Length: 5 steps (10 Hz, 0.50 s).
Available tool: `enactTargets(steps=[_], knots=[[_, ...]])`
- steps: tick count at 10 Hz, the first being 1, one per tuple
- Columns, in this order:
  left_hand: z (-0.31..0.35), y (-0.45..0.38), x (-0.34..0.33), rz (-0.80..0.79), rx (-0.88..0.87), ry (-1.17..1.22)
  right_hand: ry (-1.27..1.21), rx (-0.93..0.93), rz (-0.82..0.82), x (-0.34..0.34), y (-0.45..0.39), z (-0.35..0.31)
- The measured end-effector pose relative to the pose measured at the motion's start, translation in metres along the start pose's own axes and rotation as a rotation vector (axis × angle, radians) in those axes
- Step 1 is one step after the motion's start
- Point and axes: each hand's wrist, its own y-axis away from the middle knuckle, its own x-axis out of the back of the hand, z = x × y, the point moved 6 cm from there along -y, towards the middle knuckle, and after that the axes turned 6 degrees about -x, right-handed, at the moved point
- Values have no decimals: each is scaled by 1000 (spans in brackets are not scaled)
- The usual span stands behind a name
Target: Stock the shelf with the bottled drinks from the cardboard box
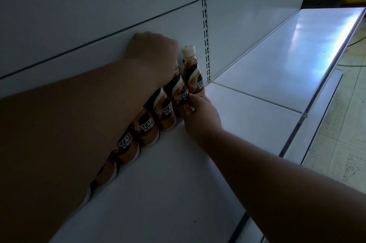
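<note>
Several brown Nescafe coffee bottles (165,111) stand in a row along the white back panel of the white shelf (168,183). The last bottle (193,73) at the row's right end shows its cream cap and stands free. My left hand (152,52) reaches over the row and closes on the top of the second bottle from the right (179,92), hiding its cap. My right hand (200,116) touches the lower label of that same bottle with its fingertips. The cardboard box is out of view.
A slotted upright (205,25) splits the back panel beside the last bottle. The shelf runs on to the right (277,60), with a metal front rail (297,122). Pale tiled floor (340,128) lies below, with a yellow wall at the top right.
</note>
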Motion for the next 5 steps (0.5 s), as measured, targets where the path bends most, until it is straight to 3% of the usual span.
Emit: enactTargets(steps=[1, 3, 5], knots=[[3, 5, 2, -19, 6, 21, 45, 15, -19, 5, 5, -7], [15, 48, 28, 90, 54, 83, 154, 121, 88, 49, 33, -37], [27, 109, 63, 43, 100, 150, 225, 183, 60, 97, 75, -83]])
